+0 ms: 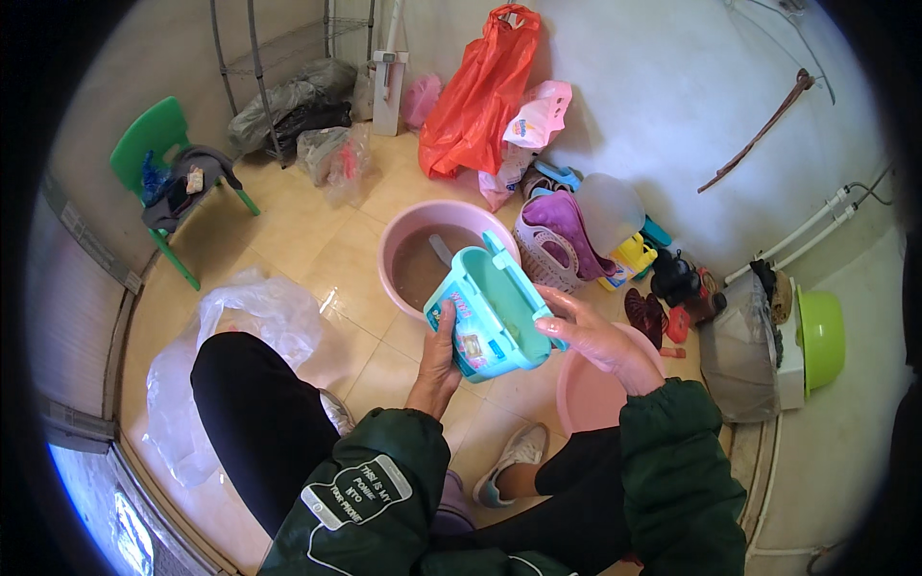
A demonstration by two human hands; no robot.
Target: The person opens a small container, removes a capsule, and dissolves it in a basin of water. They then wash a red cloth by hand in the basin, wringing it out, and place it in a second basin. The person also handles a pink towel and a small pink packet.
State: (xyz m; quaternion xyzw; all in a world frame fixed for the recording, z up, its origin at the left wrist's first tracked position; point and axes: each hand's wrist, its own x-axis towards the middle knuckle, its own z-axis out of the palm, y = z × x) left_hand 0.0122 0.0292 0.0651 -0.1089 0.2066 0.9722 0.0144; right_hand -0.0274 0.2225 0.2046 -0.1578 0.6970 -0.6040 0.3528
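Observation:
Between my hands, a turquoise plastic box (497,327) is tilted, its open top facing me; the inside looks mostly bare. It bears a printed label with writing. My left hand (440,356) grips its near left side, thumb across the label. At the opposite rim, my right hand (594,338) holds the edge with thumb and fingers and looks wet. Just beyond the box is a pink basin (389,277) of murky water, with a pale strip-like object (440,249) in it. Under my right forearm sits a second pink basin (587,396), partly hidden.
A clear plastic bag (252,317) lies on the tiles by my left knee. A green chair (155,129) stands far left. Along the wall are a red plastic bag (475,101), a woven basket (544,252), a yellow bottle (632,255) and several shoes (645,309).

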